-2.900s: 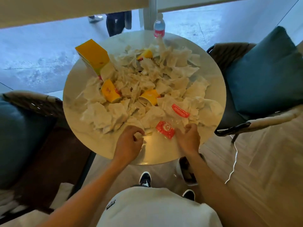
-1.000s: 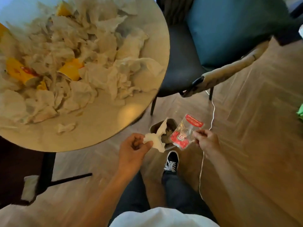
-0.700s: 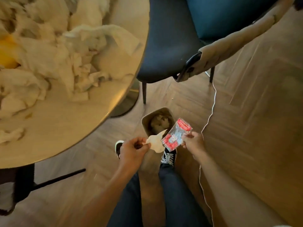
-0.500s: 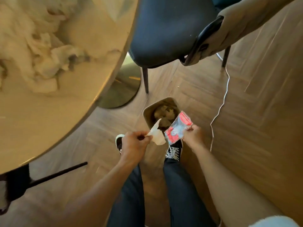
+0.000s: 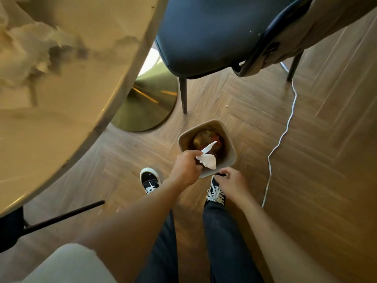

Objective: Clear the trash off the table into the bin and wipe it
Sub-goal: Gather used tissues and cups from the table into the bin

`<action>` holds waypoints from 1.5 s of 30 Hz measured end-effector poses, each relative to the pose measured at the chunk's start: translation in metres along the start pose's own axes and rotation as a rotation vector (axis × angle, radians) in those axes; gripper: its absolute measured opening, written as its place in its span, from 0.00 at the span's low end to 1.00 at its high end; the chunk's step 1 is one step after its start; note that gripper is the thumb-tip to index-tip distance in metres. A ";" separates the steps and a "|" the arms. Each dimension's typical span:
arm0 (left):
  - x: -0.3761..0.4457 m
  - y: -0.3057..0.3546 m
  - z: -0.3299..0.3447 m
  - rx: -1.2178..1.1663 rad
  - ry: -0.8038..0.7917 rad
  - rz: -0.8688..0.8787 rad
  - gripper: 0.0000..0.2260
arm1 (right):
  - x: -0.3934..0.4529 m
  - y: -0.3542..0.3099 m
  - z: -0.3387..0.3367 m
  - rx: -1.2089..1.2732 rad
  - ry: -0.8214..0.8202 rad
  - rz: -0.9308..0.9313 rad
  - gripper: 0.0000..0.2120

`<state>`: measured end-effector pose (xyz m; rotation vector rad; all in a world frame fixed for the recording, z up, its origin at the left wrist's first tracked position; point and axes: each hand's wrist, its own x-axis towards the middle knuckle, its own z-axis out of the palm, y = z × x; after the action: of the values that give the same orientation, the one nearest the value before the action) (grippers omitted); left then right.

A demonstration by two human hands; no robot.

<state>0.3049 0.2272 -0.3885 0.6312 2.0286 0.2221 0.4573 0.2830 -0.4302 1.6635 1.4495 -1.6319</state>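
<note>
Nearest, two legs in dark trousers and two black shoes with white laces, left shoe and right shoe, both flat on the wooden floor. Just above them, left hand with thumb and fingers pinched on a crumpled white tissue, held over the near edge of the bin; one pointed end of the tissue up over the opening. Right hand beside the near right corner of the bin, fingers loosely curled, nothing held in it. Inside the bin, dark, some paper trash and a bit of red at the bottom. To the right, a thin white cable along the floor. Further, a gold round base and a blue chair with thin dark legs. At the left, the round table, with more crumpled tissues near its far edge, blurred.
</note>
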 end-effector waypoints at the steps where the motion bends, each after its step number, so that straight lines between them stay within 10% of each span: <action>1: -0.001 0.000 -0.001 0.066 -0.032 0.007 0.22 | -0.005 0.001 -0.001 0.002 -0.002 -0.012 0.11; 21: -0.197 -0.018 -0.098 -0.140 0.128 0.071 0.15 | -0.180 -0.095 -0.012 0.061 0.004 -0.236 0.09; 36: -0.281 -0.116 -0.269 -0.342 0.835 0.102 0.08 | -0.306 -0.231 0.062 -0.203 -0.030 -0.558 0.03; 45: -0.243 -0.159 -0.315 -0.182 0.706 0.109 0.13 | -0.321 -0.298 0.136 -0.263 -0.057 -0.653 0.06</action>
<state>0.0804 -0.0029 -0.1054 0.5983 2.6006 0.7737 0.2084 0.1605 -0.0650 1.0413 2.2171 -1.6654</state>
